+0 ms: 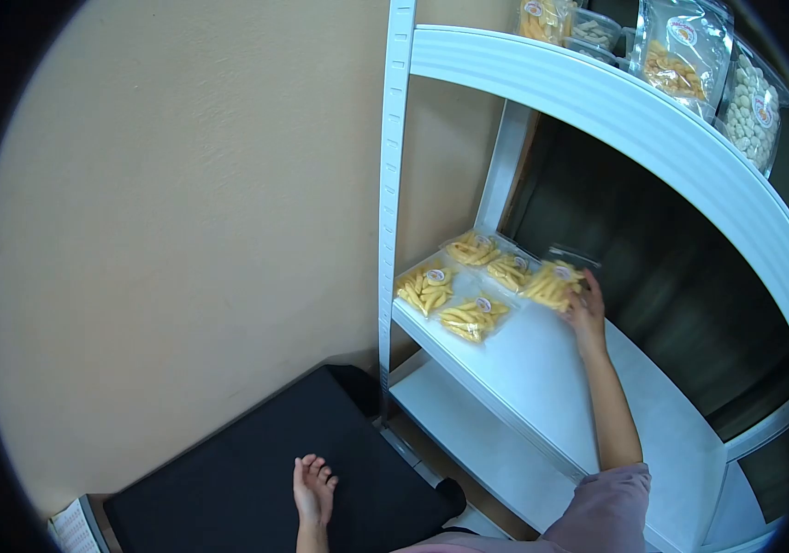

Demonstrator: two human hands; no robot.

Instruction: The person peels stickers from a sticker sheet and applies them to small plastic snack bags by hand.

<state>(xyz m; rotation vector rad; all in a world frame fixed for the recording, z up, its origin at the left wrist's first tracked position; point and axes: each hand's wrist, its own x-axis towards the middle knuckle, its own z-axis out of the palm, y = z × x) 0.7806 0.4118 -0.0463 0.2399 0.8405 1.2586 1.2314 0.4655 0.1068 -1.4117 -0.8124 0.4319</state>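
Observation:
My right hand [586,309] grips the right side of a clear packet of yellow stick-shaped snacks [551,286] with a round label, over the back part of the white shelf [542,355]. Left of it lie similar packets: a back one [473,249], a middle one [509,272] right beside the held packet, a left one [426,290] near the post, and a front one [474,318] by the shelf edge. My left hand [314,488] hovers over a black flat surface [256,461], fingers loosely apart and nothing in it.
A white slotted post [394,184] stands at the shelf's left end, close to a beige wall [182,230]. The upper shelf beam [588,88] arches above; on that shelf stand a clear pouch [680,69] and a container of white pieces [752,115]. A lower shelf [477,433] runs below.

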